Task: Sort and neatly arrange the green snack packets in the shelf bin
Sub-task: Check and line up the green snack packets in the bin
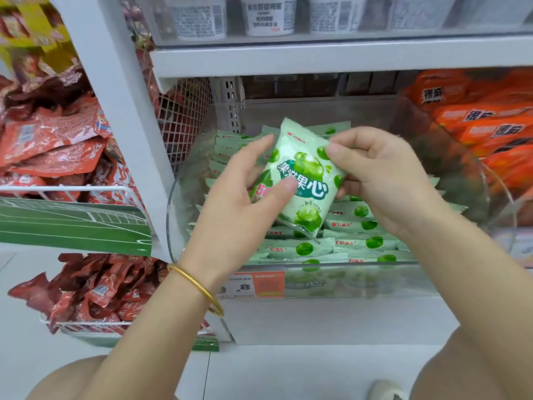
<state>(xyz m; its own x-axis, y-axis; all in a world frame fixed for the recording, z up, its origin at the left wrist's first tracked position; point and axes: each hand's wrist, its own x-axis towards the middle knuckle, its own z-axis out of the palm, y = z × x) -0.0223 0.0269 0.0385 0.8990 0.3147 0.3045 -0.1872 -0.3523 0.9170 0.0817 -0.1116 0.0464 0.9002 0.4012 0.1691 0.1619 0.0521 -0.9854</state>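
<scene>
A gold bangle [199,287] circles the near left wrist. Past the price label [253,284] on the clear bin [360,264] front, the left hand [245,186] and right hand [386,177] both grip one green snack packet [302,174] above stacked green packets [363,241]. Red packets [52,145] lie left, orange packets [490,119] right, white tubs [268,15] farthest.

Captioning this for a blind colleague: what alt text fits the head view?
A left hand and right hand hold a green packet over a clear bin of stacked packets. Red packets lie at left, orange packets at right.
</scene>
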